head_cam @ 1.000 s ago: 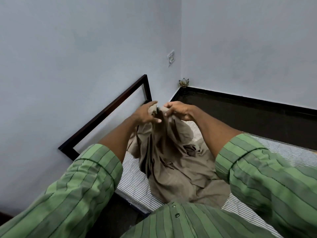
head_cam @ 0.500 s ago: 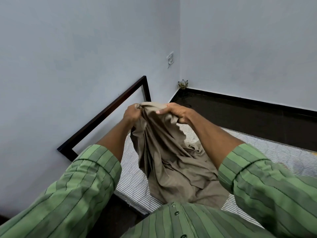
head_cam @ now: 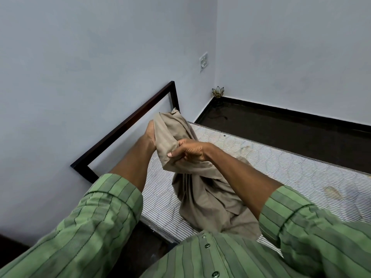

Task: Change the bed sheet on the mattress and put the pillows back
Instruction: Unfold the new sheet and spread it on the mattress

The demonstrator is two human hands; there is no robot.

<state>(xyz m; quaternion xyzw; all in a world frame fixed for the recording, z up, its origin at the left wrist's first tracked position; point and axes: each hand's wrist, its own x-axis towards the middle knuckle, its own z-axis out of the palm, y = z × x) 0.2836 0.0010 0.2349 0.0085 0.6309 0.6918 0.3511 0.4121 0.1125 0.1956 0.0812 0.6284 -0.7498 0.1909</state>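
Observation:
A beige bed sheet (head_cam: 202, 189) hangs bunched between my hands, its lower part heaped on the striped mattress (head_cam: 291, 169). My left hand (head_cam: 150, 133) is mostly hidden behind the cloth and holds its upper end near the headboard. My right hand (head_cam: 187, 152) grips a fold lower down, fingers curled round the fabric. The mattress is bare, with a yellowish stain toward the right. No pillows are in view.
A dark wooden headboard frame (head_cam: 124, 125) stands against the left wall. Dark floor (head_cam: 281, 127) lies beyond the mattress. A small lotus-shaped holder (head_cam: 217, 92) sits in the corner. A wall switch (head_cam: 203, 62) is mounted above it.
My left hand has risen toward the headboard with the sheet's top end. My right hand slid down and left along the cloth, gathering it into a tighter bunch.

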